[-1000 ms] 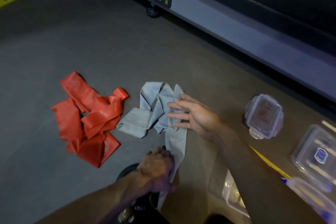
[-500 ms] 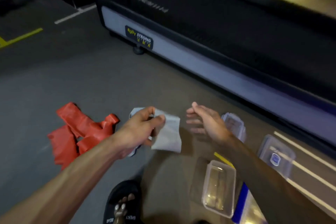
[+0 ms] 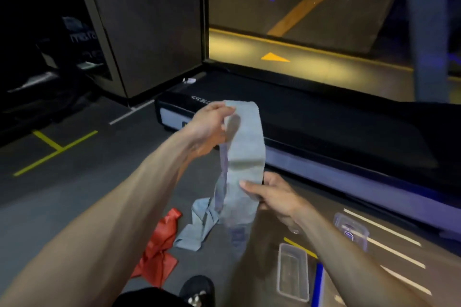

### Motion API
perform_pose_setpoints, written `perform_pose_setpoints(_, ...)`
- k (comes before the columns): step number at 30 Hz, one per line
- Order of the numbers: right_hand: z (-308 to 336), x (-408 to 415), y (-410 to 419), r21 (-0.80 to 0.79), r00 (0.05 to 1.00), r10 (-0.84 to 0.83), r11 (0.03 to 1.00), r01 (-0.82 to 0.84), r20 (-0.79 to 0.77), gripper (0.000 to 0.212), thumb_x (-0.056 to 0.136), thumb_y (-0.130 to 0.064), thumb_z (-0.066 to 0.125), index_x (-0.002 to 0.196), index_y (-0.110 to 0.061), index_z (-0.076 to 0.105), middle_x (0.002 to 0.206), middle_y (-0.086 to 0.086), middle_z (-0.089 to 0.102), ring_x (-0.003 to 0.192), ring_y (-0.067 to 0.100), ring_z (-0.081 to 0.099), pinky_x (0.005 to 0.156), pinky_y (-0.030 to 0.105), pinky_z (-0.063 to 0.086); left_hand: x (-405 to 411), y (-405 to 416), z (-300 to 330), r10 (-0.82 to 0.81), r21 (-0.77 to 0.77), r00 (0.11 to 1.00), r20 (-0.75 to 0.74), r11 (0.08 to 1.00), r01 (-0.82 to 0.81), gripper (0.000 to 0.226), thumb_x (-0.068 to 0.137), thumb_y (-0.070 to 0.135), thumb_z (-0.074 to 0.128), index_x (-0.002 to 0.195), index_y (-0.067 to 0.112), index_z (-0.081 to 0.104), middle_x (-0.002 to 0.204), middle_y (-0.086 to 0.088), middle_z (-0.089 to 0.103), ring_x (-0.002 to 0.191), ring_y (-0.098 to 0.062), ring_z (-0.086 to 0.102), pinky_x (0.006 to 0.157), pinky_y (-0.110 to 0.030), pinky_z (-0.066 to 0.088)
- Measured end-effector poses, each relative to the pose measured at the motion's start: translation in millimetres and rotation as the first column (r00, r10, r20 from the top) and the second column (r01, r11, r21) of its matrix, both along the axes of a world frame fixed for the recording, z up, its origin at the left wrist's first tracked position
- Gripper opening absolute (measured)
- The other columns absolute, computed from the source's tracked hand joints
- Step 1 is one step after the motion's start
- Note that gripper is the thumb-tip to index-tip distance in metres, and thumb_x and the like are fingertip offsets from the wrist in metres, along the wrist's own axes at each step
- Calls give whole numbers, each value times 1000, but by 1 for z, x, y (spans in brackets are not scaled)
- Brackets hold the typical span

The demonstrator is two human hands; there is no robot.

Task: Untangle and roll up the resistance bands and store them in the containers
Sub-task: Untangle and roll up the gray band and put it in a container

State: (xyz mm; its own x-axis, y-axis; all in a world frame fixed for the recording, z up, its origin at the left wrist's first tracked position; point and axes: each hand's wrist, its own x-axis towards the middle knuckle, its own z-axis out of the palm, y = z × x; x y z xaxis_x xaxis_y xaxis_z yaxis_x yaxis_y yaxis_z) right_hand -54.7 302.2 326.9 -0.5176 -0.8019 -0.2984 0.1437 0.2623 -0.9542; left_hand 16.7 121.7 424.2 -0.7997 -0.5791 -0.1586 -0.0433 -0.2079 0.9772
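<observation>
Dim gym floor beside a treadmill: the grey band, flat on the floor a second ago, now hangs lifted, left hand pinching its top, right hand gripping lower down, tail trailing by the red band. Untangling looks underway; the clear container waits, open

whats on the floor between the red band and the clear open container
In the head view, the grey band held up by both hands trails down there, its bunched lower end on the floor between the red band and the container.
</observation>
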Motion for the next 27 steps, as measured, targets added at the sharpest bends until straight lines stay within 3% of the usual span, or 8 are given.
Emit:
perform_pose_setpoints(5, 27, 16, -8, -240, 961, -241, 933, 267, 134, 15, 97, -9, 68, 111, -6, 72, 110, 13, 77, 100, 24, 72, 88, 34, 56, 36, 13, -46, -155, 93, 906, 394, 987, 128, 48, 103, 47, 50, 129, 9, 61, 119, -15, 70, 93, -28, 66, 89, -43, 55)
perform_pose_setpoints(9, 31, 17, -16, -186, 865, -380, 872, 453, 329, 18, 97, -9, 68, 113, -2, 70, 115, 18, 75, 100, 27, 71, 91, 39, 57, 68, 29, -75, -455, 283, 814, 362, 885, 369, 79, 98, 71, 30, 128, 5, 61, 121, -21, 69, 101, -32, 66, 91, -42, 56)
perform_pose_setpoints(11, 27, 20, -14, -157, 834, -374, 871, 466, 405, 19, 95, -8, 69, 113, -2, 69, 116, 20, 74, 96, 30, 70, 93, 45, 56, 82, 38, -76, -521, 291, 801, 296, 847, 444, 73, 97, 71, 35, 114, 8, 67, 104, -14, 72, 85, -25, 68, 77, -32, 55)
perform_pose_setpoints(14, 21, 22, -13, -143, 820, -350, 879, 454, 453, 24, 96, -8, 66, 118, 2, 66, 116, 24, 71, 93, 32, 69, 88, 46, 57, 96, 49, -80, -530, 158, 797, 289, 848, 507, 29, 98, 41, 62, 97, 14, 73, 87, -4, 70, 71, -15, 65, 73, -30, 52)
perform_pose_setpoints(18, 24, 15, -15, -111, 834, -221, 942, 317, 505, 48, 98, -36, 63, 128, 1, 66, 113, 21, 70, 94, 31, 68, 84, 40, 56, 99, 51, -88, -455, 57, 841, 294, 886, 459, 16, 98, 22, 64, 96, 9, 73, 85, -6, 73, 69, -14, 68, 61, -26, 56)
perform_pose_setpoints(21, 22, 12, -5, 207, 974, -68, 978, 23, 214, 71, 90, -72, 56, 120, -9, 71, 102, 13, 75, 89, 31, 70, 77, 37, 59, 93, 44, -86, -283, 55, 945, 167, 959, 277, 16, 98, 18, 64, 90, 8, 74, 75, -6, 71, 60, -13, 64, 52, -24, 52)
perform_pose_setpoints(23, 20, 16, -2, 356, 999, -7, 934, 22, -42, 67, 91, -73, 55, 106, -10, 72, 88, 10, 79, 81, 25, 76, 72, 37, 62, 87, 36, -86, -176, 47, 974, 144, 984, 171, 17, 97, 20, 65, 91, 8, 76, 78, -8, 71, 61, -15, 64, 55, -26, 51)
perform_pose_setpoints(27, 28, 27, -5, 64, 947, -94, 991, 119, -306, 36, 101, -41, 60, 102, -5, 64, 85, 7, 72, 73, 17, 67, 67, 33, 54, 73, 32, -84, -9, 4, 992, 128, 1000, 8, 31, 94, 25, 71, 88, -5, 71, 74, -12, 62, 58, -21, 55, 50, -23, 45)
